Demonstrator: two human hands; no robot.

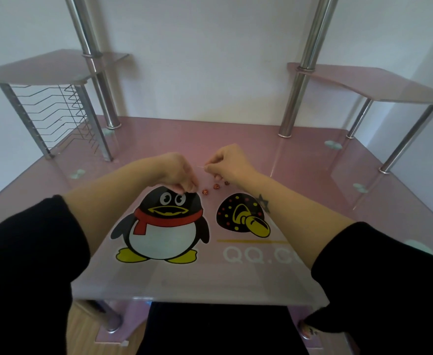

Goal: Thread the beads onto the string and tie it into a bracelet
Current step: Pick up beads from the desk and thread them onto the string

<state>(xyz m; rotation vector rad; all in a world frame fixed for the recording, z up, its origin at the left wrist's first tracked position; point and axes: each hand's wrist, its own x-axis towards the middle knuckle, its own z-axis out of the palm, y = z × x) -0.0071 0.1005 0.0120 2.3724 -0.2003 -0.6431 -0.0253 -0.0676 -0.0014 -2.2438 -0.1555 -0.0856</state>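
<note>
Left hand [182, 175] is down at the pink desk [300, 160], fingertips pressed together right beside the loose beads [215, 186], whether on a bead I can't tell. Right hand [225, 162] hovers above, pinching the thin string [201, 166], whose end pokes out leftward. Best bet here: keep that tip short and stiff, bring the bead's hole square to it, and don't scatter the others
</note>
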